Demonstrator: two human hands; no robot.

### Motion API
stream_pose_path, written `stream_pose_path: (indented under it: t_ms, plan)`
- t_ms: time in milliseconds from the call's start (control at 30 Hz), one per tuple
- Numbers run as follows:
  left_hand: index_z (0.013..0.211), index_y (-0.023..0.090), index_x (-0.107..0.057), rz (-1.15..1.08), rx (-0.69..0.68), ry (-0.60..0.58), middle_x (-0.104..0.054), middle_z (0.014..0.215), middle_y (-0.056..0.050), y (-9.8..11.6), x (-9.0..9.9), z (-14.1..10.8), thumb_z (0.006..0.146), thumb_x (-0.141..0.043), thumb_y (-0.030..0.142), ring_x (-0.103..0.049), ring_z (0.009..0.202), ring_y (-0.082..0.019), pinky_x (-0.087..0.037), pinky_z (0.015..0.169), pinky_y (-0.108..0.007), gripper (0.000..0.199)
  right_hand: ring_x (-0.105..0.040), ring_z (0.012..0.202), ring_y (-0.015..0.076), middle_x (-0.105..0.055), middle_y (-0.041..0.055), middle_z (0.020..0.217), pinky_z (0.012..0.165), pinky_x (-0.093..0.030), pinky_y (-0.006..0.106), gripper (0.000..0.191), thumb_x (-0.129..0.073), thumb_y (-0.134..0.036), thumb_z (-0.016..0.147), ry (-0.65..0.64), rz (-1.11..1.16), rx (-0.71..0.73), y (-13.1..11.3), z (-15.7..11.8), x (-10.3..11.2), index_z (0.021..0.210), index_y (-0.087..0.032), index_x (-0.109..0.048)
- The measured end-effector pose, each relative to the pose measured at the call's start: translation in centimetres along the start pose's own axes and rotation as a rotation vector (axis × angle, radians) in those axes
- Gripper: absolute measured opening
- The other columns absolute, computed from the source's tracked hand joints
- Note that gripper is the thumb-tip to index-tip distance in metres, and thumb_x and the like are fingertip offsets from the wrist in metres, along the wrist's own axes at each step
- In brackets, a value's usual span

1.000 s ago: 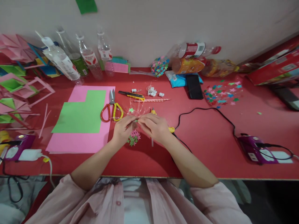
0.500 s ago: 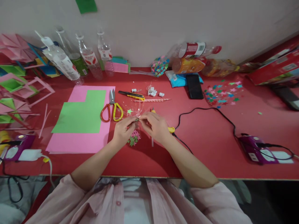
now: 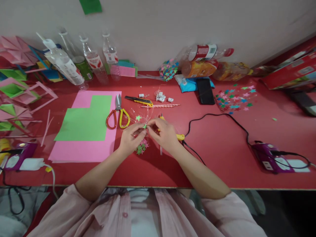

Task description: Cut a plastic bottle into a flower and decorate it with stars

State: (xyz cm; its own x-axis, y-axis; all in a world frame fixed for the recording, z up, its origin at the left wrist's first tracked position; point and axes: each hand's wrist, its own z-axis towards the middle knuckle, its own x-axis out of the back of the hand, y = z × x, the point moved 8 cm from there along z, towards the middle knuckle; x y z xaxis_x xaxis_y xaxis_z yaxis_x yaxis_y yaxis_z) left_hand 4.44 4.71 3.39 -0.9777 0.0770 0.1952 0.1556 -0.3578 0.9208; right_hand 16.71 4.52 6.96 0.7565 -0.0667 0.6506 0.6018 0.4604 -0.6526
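Green star (image 3: pixel 144 126): located between the two hands, over the bench (image 3: pixel 222 148). The left hand (image 3: pixel 129 140) had its grip closed on the star, thumb against fingers. The right hand (image 3: pixel 166 133) had its fingertips at the star's right edge; whether that grip was closed on it could not be told.

Clear film (image 3: pixel 148 113) lay just beyond the fingertips, beside another green star (image 3: pixel 138 117). A pink and green star cluster (image 3: pixel 141 147) sat nearer the body.

Risks, judged: uneven pull from the two hands could have creased or torn the small piece; a loose pinch could have dropped it into the cluster. The glue gun (image 3: pixel 180 137) lay partly beneath the right hand; if hot, a lowered wrist risked a burn.
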Motion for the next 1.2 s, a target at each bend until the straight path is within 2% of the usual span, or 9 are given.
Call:
stream_pose_path:
  t_ms: [133, 367, 667, 933, 1200]
  plan:
    - [0.08, 0.017, -0.066, -0.043, 0.09, -0.003, -0.067, 0.069, -0.001, -0.4, -0.1, 0.2, 0.082, -0.056, 0.028, -0.063, 0.06, -0.01, -0.052, 0.057, -0.022, 0.015, -0.056, 0.066, 0.0128, -0.062, 0.0011, 0.072, 0.061, -0.042, 0.024, 0.008, -0.05, -0.022, 0.085, -0.014, 0.02, -0.024, 0.1, 0.0, -0.1, 0.079, -0.02, -0.055]
    - [0.069, 0.018, -0.063, 0.03, 0.173, 0.04, -0.06, 0.053, 0.004, -0.8, 0.2, 0.5, 0.083, -0.055, 0.027, -0.055, 0.049, -0.008, -0.044, 0.051, -0.02, 0.018, -0.056, 0.066, 0.0129, -0.063, 0.0013, 0.073, 0.062, -0.041, 0.024, 0.009, -0.049, -0.022, 0.086, -0.017, 0.014, -0.016, 0.0, -0.1, -0.4, 0.082, -0.02, -0.057]
    - [0.066, 0.018, -0.061, -0.085, 0.254, 0.064, -0.058, 0.048, 0.005, -1.6, 0.2, 0.4, 0.083, -0.056, 0.027, -0.053, 0.043, -0.008, -0.043, 0.048, -0.02, 0.02, -0.058, 0.068, 0.0133, -0.065, 0.0017, 0.075, 0.064, -0.042, 0.024, 0.009, -0.049, -0.021, 0.087, -0.016, 0.01, 0.005, 0.1, 0.1, -0.5, 0.084, -0.02, -0.057]
    - [0.065, 0.018, -0.061, -0.082, 0.257, 0.079, -0.057, 0.047, 0.004, -1.6, 0.3, 0.4, 0.082, -0.058, 0.033, -0.053, 0.042, -0.008, -0.044, 0.046, -0.02, 0.023, -0.058, 0.068, 0.0135, -0.065, 0.0023, 0.076, 0.064, -0.042, 0.025, 0.01, -0.049, -0.023, 0.088, -0.004, 0.003, 0.018, -0.2, 0.0, -0.4, 0.085, -0.02, -0.058]
    - [0.065, 0.018, -0.059, 0.029, 0.172, 0.095, -0.059, 0.054, 0.004, -1.4, 0.5, 0.5, 0.084, -0.056, 0.033, -0.052, 0.044, -0.007, -0.044, 0.049, -0.02, 0.025, -0.057, 0.068, 0.0133, -0.066, 0.0024, 0.077, 0.064, -0.042, 0.025, 0.01, -0.049, -0.023, 0.088, -0.012, -0.005, 0.027, -0.2, -0.1, -0.6, 0.085, -0.019, -0.058]
